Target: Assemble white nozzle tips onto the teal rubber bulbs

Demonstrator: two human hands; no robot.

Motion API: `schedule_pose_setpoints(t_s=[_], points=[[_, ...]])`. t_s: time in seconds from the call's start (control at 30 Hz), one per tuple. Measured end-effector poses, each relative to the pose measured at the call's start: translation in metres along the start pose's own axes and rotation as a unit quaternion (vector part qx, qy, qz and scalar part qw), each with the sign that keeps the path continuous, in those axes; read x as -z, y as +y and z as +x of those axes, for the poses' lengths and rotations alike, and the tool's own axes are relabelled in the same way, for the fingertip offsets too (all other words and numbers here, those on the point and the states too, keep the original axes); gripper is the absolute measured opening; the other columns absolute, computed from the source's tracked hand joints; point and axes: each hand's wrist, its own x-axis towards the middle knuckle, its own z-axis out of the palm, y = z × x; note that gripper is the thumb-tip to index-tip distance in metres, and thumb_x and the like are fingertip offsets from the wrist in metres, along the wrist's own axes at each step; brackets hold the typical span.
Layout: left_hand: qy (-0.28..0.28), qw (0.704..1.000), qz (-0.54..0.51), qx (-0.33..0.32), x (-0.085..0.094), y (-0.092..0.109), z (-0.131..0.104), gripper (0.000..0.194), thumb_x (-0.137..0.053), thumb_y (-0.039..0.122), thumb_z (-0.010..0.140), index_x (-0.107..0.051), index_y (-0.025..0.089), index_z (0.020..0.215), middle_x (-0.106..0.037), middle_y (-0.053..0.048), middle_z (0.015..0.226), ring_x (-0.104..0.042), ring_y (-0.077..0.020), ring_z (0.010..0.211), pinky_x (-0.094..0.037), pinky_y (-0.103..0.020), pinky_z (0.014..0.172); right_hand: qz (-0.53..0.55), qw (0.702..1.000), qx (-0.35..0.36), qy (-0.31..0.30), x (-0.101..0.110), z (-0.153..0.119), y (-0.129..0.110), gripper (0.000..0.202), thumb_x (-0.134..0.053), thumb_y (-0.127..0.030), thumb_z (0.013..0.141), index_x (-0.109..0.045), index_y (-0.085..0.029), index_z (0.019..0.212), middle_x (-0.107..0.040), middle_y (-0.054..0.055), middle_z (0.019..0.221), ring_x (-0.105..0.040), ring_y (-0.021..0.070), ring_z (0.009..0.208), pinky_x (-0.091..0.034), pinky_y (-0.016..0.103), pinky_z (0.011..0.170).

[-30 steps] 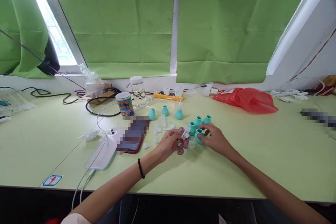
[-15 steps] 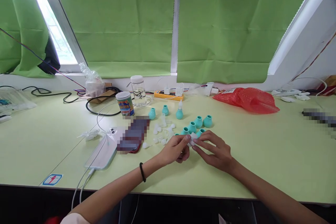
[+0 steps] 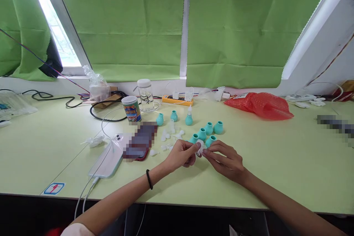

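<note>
Between my two hands is a small translucent white plastic piece (image 3: 199, 148). My left hand (image 3: 186, 152) pinches it between thumb and fingers. The fingertips of my right hand (image 3: 225, 159) close on its right side. Just beyond my fingers stand several teal rubber bulbs (image 3: 209, 128) with open necks. One teal bulb (image 3: 188, 119) farther back carries a clear nozzle on top. Loose translucent white plastic pieces (image 3: 167, 134) lie scattered left of the bulbs. The exact shape of the held piece is partly hidden by my fingers.
Left of the pieces lie a dark phone (image 3: 142, 142) and a white phone (image 3: 110, 156) with a cable. Behind them stand a printed can (image 3: 131, 110) and a lidded jar (image 3: 146, 97). A yellow power strip (image 3: 177, 100) and red plastic bag (image 3: 260, 106) lie at the back.
The held white piece has turned a little and shows more of itself between my fingers. My left hand has shifted slightly; both hands stay on the piece.
</note>
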Motion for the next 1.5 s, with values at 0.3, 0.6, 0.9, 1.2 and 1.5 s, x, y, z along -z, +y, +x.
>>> schedule_pose_setpoints(t_s=[0.3,0.6,0.9,1.2,1.5], points=[[0.026,0.999,0.039,0.002,0.001,0.002,-0.001,0.042,-0.046,0.048,0.07,-0.046,0.011,0.05,-0.036,0.005,0.032,-0.025,-0.0017,0.028,-0.018,-0.016,0.03,0.125,0.987,-0.097,-0.014,-0.001,0.006,-0.004,0.026,-0.059,-0.002,0.062,-0.059,-0.019,0.082,-0.056,0.002,0.064,-0.051,0.0113,0.059,-0.046,0.027,0.054],[0.048,0.997,0.066,0.005,0.0,0.004,-0.002,0.041,-0.051,0.046,0.066,-0.042,0.013,0.044,-0.034,0.006,0.03,-0.027,-0.0023,0.027,-0.019,-0.017,0.03,0.107,0.992,-0.062,-0.036,-0.002,0.006,-0.003,0.02,-0.058,-0.002,0.064,-0.058,-0.017,0.078,-0.057,0.003,0.064,-0.052,0.0118,0.06,-0.046,0.027,0.054],[0.052,0.998,0.0,0.023,-0.001,0.0,-0.001,0.042,-0.053,0.048,0.063,-0.043,0.012,0.045,-0.034,0.006,0.033,-0.026,-0.0019,0.027,-0.017,-0.017,0.029,0.005,0.999,-0.004,-0.042,-0.006,-0.003,-0.001,0.026,-0.056,0.0,0.064,-0.053,-0.016,0.084,-0.057,0.004,0.065,-0.051,0.0145,0.063,-0.046,0.028,0.053],[0.037,0.997,-0.046,0.048,-0.002,0.001,-0.001,0.042,-0.055,0.048,0.061,-0.043,0.012,0.046,-0.031,0.007,0.032,-0.023,-0.0015,0.029,-0.014,-0.017,0.03,0.132,0.984,-0.116,-0.015,0.001,0.007,-0.007,0.03,-0.063,-0.006,0.059,-0.056,-0.019,0.086,-0.058,0.002,0.066,-0.052,0.0113,0.057,-0.047,0.026,0.051],[-0.045,0.99,-0.066,0.113,0.002,0.007,-0.004,0.039,-0.057,0.045,0.059,-0.042,0.012,0.046,-0.034,0.007,0.038,-0.021,-0.0001,0.031,-0.012,-0.017,0.032,0.217,0.964,-0.144,-0.046,0.001,0.012,-0.006,0.021,-0.063,-0.006,0.061,-0.063,-0.022,0.075,-0.061,-0.001,0.057,-0.057,0.0122,0.054,-0.047,0.023,0.048]])
